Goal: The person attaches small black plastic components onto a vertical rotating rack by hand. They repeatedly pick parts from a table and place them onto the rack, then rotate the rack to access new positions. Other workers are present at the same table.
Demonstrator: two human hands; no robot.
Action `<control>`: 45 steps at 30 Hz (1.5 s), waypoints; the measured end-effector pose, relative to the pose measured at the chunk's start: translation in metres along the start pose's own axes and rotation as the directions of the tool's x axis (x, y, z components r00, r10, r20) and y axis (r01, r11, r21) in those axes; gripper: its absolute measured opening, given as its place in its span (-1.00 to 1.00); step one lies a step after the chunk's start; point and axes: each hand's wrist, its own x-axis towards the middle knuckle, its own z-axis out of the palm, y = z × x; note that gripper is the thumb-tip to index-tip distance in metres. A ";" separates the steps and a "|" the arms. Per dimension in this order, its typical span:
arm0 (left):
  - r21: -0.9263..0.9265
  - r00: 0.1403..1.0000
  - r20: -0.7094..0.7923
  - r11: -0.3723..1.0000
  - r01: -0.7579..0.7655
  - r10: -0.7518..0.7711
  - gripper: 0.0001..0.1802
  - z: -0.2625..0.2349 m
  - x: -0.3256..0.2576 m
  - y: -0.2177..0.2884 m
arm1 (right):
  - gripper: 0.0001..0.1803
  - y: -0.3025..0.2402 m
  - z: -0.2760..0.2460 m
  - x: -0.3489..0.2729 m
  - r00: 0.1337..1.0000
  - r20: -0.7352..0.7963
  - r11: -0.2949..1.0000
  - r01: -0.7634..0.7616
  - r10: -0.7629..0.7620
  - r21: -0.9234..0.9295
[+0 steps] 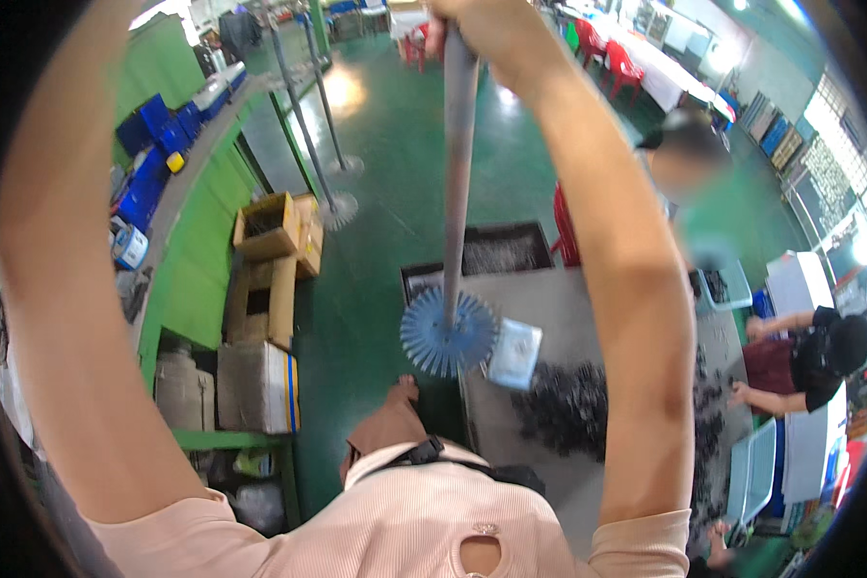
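Note:
Both my arms are raised. My right hand (486, 34) is at the top edge, its fingers closed around the upper part of a grey metal pole (459, 144). The pole runs down the middle of the picture to a round blue disc (448, 332) with a fringe of radial slats. My left arm (63, 270) rises along the left side and leaves the picture at the top, so its hand is out of sight. A grey worktable (491, 414) stands beside the disc, with a pale blue-white packet (516, 354) and a heap of small black parts (564, 405) on it.
Cardboard boxes (265, 226) and a green bench (197, 289) stand at the left, near two more poles with fringed discs (335, 210). A black tray (506, 249) is at the table's far end. Co-workers (718, 193) sit at the right, beside pale blue baskets (751, 467).

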 end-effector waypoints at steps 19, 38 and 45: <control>-0.453 0.997 -0.072 0.891 -0.034 0.002 -0.28 0.362 -0.057 -0.217 | -0.62 0.343 0.282 0.086 0.953 0.066 0.953 -0.299 0.295 0.053; -0.634 0.854 0.006 0.659 0.406 -0.520 -0.41 0.368 -0.243 -0.216 | -0.52 0.393 0.369 0.038 0.972 0.033 0.923 -0.209 0.231 -0.322; -0.679 0.810 0.077 0.564 0.470 -0.581 -0.42 0.382 -0.258 -0.205 | -0.43 0.404 0.394 0.048 0.946 0.127 0.902 -0.236 0.298 -0.361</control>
